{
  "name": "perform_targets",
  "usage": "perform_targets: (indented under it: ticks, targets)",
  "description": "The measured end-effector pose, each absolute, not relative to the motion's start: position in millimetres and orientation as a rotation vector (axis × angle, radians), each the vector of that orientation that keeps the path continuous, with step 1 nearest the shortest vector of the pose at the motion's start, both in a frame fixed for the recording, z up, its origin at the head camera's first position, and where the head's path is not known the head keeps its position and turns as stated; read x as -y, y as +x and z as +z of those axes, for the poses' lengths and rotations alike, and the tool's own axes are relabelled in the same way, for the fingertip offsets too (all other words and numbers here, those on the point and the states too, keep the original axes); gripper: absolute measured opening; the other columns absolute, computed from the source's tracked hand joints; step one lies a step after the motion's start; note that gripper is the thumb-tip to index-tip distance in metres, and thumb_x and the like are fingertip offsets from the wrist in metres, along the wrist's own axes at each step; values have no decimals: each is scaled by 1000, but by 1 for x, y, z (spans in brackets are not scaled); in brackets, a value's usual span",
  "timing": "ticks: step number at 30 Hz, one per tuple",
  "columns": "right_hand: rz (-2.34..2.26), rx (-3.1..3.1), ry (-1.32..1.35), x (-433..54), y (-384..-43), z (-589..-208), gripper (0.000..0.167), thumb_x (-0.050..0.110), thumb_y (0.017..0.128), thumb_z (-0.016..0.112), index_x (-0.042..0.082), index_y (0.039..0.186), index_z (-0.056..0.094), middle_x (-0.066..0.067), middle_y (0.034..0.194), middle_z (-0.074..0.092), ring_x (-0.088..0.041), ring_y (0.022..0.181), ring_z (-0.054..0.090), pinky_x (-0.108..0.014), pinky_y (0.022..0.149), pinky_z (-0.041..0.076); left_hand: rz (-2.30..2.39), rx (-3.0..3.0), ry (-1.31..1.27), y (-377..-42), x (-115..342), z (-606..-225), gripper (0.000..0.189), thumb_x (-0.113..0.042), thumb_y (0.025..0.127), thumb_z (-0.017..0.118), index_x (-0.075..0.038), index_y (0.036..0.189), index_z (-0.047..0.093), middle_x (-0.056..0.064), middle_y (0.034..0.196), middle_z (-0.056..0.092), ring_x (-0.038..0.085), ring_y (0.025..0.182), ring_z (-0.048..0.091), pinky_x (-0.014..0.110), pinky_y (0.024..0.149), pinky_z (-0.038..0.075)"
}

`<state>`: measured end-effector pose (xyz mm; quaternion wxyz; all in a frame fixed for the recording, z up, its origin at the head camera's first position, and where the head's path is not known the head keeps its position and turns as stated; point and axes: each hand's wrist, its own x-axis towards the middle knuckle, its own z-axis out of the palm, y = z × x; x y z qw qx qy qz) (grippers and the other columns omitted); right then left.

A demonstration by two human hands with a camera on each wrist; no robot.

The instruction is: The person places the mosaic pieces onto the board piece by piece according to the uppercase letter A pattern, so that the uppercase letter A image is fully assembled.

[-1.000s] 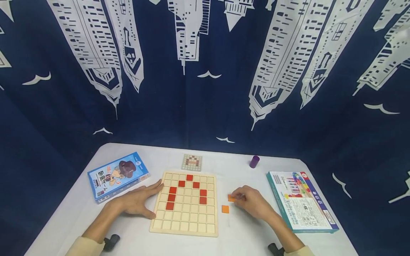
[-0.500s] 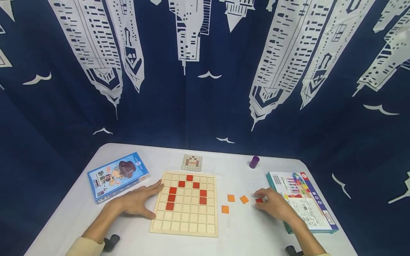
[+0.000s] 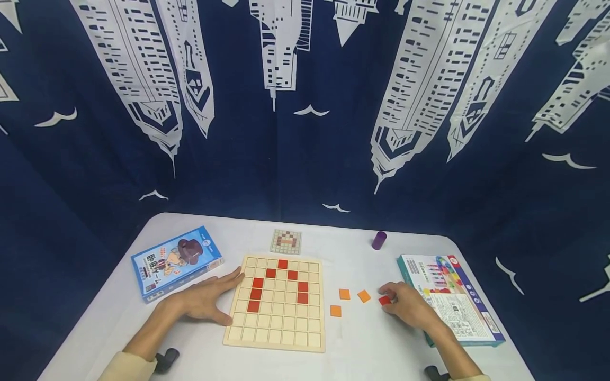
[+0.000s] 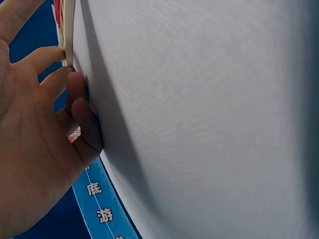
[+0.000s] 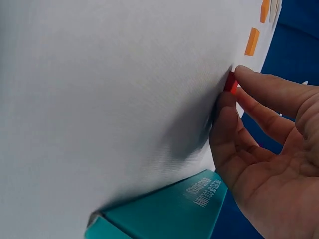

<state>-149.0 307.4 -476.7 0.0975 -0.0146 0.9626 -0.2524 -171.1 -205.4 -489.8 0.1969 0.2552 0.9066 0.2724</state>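
Note:
My left hand (image 3: 204, 299) lies spread along the left edge of the wooden grid board (image 3: 274, 338), with thumb and fingertips at its rim. Red square tiles (image 3: 256, 293) sit in several of the board's cells, forming an arch. To the right of the board, my right hand (image 3: 407, 304) pinches a red tile (image 3: 384, 300) close over the white table. In the right wrist view the thumb and fingertips are on either side of that red tile (image 5: 231, 82). Three orange tiles (image 3: 364, 296) lie between the board and my right hand.
Behind the board lies a small pattern card (image 3: 286, 242). A blue game box (image 3: 176, 262) is at the left and a teal-edged box (image 3: 450, 301) at the right, close to my right hand. A purple cylinder (image 3: 378, 241) stands near the back edge.
My right hand has moved right, away from the orange tiles, and now pinches a red tile. Three orange tiles are left lying apart on the table. The left hand keeps its place.

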Motion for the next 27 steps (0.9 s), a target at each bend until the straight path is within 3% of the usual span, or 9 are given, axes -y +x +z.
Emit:
perform_targets:
  ticks: [20, 27]
  targets:
    - [-842, -2867, -60, -299, -151, -483, 29, 3, 80, 79, 11, 107, 70, -1, 91, 63, -16, 82, 55, -31, 73, 48, 766, -2535, 701, -171, 204, -488, 112, -47, 70, 87, -13, 160, 29, 10, 169, 15, 43, 150, 22, 65, 120, 17]
    - [-843, -2893, -79, -293, -152, -484, 22, 4, 86, 75, 16, 103, 71, 4, 90, 65, -14, 82, 57, -32, 76, 51, 764, -2534, 697, -171, 203, -488, 111, -47, 71, 86, -13, 160, 28, 11, 169, 14, 41, 151, 22, 64, 121, 16]
